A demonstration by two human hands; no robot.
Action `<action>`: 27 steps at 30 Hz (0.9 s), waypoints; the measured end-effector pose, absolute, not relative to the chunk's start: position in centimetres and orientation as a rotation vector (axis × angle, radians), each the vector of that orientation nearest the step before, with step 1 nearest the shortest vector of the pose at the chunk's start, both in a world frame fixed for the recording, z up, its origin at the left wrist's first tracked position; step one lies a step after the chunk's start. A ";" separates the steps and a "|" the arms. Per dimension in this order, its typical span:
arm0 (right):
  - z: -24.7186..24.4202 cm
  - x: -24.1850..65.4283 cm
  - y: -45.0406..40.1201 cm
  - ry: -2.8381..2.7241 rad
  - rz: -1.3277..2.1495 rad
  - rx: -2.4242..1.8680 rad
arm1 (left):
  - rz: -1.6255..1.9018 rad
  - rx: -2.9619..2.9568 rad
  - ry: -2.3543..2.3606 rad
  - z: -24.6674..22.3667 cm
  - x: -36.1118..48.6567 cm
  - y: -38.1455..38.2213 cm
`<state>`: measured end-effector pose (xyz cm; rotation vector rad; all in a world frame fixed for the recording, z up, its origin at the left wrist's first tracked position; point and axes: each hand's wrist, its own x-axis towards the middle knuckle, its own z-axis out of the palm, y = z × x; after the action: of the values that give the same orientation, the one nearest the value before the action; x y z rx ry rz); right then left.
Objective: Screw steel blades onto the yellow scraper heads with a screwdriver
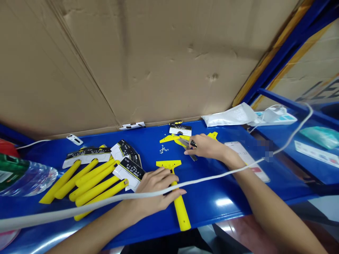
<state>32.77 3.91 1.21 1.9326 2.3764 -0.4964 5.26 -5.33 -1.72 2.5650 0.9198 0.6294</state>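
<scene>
A T-shaped yellow scraper [182, 211] lies on the blue table, its wide head pointing away from me. My left hand [156, 188] is closed around its neck, thumb on the near side and fingers over the top. Farther back, my right hand [202, 146] is pinched on a grey metal tool with a black part [194, 144]; its kind is partly hidden by the fingers. Yellow flat pieces [168, 138] lie just beyond that hand. Tiny screws or rings [163, 150] are scattered to their left.
Several yellow handles [91, 181] and black-and-white packaging cards [129, 171] lie at the left, near a water bottle [29, 176]. A white cable [212, 177] crosses in front of both arms. A phone [249, 160], white bag [230, 114] and power strip [280, 118] are at the right.
</scene>
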 end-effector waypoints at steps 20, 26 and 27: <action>1.6 32.8 3.6 2.393 -0.430 1.833 | 0.804 2.256 1.121 -2.2 5.0 -4.5; 2.6 32.7 3.4 2.665 -0.341 2.046 | 0.888 2.177 1.086 -2.2 4.8 -4.2; 2.9 32.6 3.3 2.761 -0.376 2.115 | 0.909 2.156 1.075 -2.2 4.8 -4.1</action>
<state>32.60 3.34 2.85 2.1146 2.7609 -0.3758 4.84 -4.13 -2.24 2.1559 1.0755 0.9094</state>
